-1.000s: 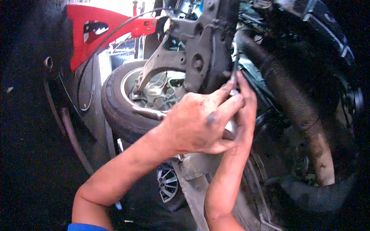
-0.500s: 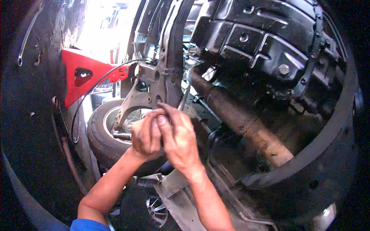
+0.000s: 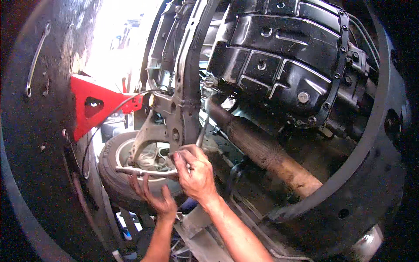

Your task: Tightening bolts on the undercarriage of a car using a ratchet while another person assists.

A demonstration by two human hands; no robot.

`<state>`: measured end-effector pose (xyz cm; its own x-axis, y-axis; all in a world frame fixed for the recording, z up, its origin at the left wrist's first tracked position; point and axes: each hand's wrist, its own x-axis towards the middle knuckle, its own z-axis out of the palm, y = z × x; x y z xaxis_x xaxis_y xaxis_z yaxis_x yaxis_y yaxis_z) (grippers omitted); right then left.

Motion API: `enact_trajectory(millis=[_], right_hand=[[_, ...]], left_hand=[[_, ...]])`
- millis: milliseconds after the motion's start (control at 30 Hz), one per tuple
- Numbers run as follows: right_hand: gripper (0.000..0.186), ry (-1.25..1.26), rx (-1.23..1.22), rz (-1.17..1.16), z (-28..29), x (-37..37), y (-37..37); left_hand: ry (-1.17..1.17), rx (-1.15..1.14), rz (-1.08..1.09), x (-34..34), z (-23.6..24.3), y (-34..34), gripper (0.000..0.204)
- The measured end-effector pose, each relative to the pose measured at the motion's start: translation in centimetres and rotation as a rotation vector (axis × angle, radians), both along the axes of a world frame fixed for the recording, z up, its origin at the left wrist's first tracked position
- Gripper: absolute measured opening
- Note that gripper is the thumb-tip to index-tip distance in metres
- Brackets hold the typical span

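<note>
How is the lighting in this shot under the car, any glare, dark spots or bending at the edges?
Head view: daylight blows out to white at the upper left, above the red stand. The outer borders fall to near black. The fisheye bends the frame rail and curves the whole rim. The right hand on the slim metal tool and the left hand are evenly lit and fairly sharp; the black underbody cover shows soft sheen.
</note>
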<state>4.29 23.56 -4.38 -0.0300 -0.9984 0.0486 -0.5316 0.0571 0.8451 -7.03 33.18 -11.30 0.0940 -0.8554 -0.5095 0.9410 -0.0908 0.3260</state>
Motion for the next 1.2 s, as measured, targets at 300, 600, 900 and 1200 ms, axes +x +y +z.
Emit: enact_trajectory(millis=[300,600,900,1200], right_hand=[[0.018,-0.060,-0.008,-0.011,0.0,0.5,0.0],[0.060,0.370,0.229,0.013,-0.3,1.7,-0.2],[0.042,0.724,0.517,0.046,-0.3,1.5,-0.6],[0.047,0.449,0.195,0.145,-1.8,0.1,-0.5]], left_hand=[[1.481,0.052,-0.318,-0.4,-5.6,-5.5,0.059],[1.677,-0.167,-0.126,1.7,-3.5,-13.3,0.050],[0.733,-0.515,0.197,-0.8,2.6,-12.7,0.027],[0.520,-0.642,0.576,-2.0,8.2,-13.6,0.019]])
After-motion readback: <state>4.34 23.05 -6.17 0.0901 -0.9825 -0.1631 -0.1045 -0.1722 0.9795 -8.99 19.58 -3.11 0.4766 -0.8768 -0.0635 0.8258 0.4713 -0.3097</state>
